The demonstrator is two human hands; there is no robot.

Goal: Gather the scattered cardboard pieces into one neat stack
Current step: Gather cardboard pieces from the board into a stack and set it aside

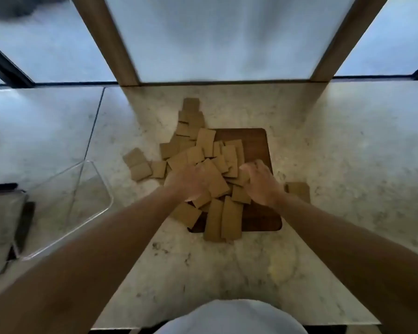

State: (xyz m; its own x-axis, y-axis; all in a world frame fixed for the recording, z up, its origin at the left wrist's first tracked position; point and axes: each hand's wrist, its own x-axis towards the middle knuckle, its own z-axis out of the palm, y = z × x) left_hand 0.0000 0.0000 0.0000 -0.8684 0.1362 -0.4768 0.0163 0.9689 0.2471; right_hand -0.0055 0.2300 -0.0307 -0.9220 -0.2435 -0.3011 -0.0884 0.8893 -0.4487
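Marble counter (227, 266): cardboard pieces (204, 150) under both hands' (190, 182) curled grip, closure unclear.

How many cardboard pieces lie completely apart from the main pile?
1: a lone cardboard piece on the counter, right of the wooden board and behind the right hand. The left-side pieces seem to touch the pile.

One head-worn wide-angle view looks steeply down and forward, close over the worktop (348, 141), towards its far edge.

Tan cardboard pieces (209, 162) scattered, overlapping loosely, unstacked; one piece (298, 190) lies apart.
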